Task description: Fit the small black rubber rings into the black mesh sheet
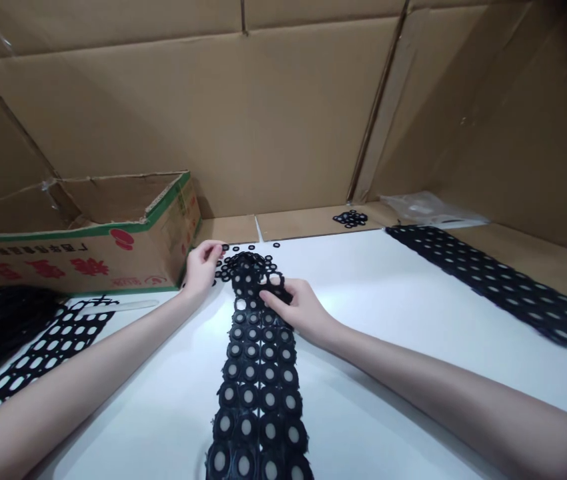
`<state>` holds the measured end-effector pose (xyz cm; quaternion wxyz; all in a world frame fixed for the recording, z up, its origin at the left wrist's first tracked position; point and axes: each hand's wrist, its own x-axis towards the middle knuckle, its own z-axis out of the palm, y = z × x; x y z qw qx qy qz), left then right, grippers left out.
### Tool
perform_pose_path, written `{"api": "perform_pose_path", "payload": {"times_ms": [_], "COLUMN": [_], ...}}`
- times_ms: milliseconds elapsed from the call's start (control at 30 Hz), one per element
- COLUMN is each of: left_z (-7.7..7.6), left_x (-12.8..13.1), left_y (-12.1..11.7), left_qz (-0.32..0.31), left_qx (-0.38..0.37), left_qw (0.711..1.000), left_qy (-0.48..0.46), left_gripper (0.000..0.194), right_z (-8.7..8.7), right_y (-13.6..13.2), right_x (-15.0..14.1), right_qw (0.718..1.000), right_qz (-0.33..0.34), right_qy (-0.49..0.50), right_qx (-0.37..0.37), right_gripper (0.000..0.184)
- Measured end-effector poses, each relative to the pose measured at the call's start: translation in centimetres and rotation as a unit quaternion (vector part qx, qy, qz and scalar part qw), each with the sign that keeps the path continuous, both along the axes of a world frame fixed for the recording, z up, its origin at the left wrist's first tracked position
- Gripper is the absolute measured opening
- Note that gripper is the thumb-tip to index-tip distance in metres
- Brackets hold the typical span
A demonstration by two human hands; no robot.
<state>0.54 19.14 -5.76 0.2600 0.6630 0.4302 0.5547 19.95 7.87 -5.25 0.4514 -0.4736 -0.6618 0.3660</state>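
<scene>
A long black rubber sheet of moulded rings [261,370] runs away from me down the middle of the white table. My right hand [296,303] pinches the far right end of this sheet, where its edge curls up. Beyond that end lies a heap of loose black rubber rings [248,259], with a few scattered around it. At the heap's left side, my left hand [203,263] has thumb and forefinger pressed together, with a small black ring at the fingertips.
A cardboard box [128,247] stands at the left. Before it lie a punched black sheet [51,347] and a dark pile [3,327]. Another perforated sheet [493,287] stretches along the right. At the back are a small ring pile [350,219] and a clear plastic bag [426,208].
</scene>
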Motion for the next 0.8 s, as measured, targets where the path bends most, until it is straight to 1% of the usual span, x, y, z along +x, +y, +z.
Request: {"api": "perform_pose_path", "payload": {"times_ms": [133, 200, 267, 300, 367, 433, 500, 600, 700, 800], "left_z": [0.6, 1.1, 1.6, 1.8, 2.1, 2.1, 2.0, 1.8, 1.8, 1.8], "left_x": [0.4, 0.7, 0.8, 0.8, 0.9, 1.1, 1.2, 1.3, 1.3, 1.4], "left_y": [-0.9, -1.7, -2.7, -3.2, -4.1, -4.7, -4.9, -4.8, -4.7, -4.9], "left_qz": [-0.041, -0.047, -0.059, -0.074, -0.127, -0.185, -0.217, -0.236, -0.261, -0.255], "left_qx": [0.004, 0.013, 0.045, 0.073, 0.126, 0.162, 0.179, 0.177, 0.168, 0.179], "left_qw": [0.996, 0.995, 0.992, 0.988, 0.972, 0.947, 0.929, 0.924, 0.916, 0.912], "left_qy": [0.076, 0.092, 0.103, 0.114, 0.153, 0.205, 0.239, 0.243, 0.254, 0.266], "left_gripper": [0.014, 0.015, 0.019, 0.021, 0.022, 0.022, 0.02, 0.021, 0.024, 0.024], "right_z": [-0.3, -0.3, -0.3, -0.3, -0.4, -0.4, -0.3, -0.1, 0.0, 0.1], "right_y": [0.4, 0.5, 0.5, 0.6, 0.6, 0.6, 0.6, 0.5, 0.3, 0.3], "right_x": [0.1, 0.2, 0.3, 0.3, 0.4, 0.5, 0.5, 0.5, 0.3, 0.2], "right_qw": [0.997, 0.994, 0.991, 0.99, 0.989, 0.989, 0.99, 0.99, 0.993, 0.996], "right_qz": [-0.012, -0.008, -0.004, -0.001, 0.002, 0.005, 0.014, 0.025, 0.01, -0.008], "right_qy": [0.059, 0.088, 0.115, 0.125, 0.138, 0.139, 0.134, 0.13, 0.112, 0.089], "right_qx": [-0.047, -0.06, -0.063, -0.061, -0.055, -0.05, -0.048, -0.045, -0.03, -0.025], "right_gripper": [0.025, 0.026, 0.027, 0.026, 0.026, 0.025, 0.024, 0.024, 0.028, 0.028]}}
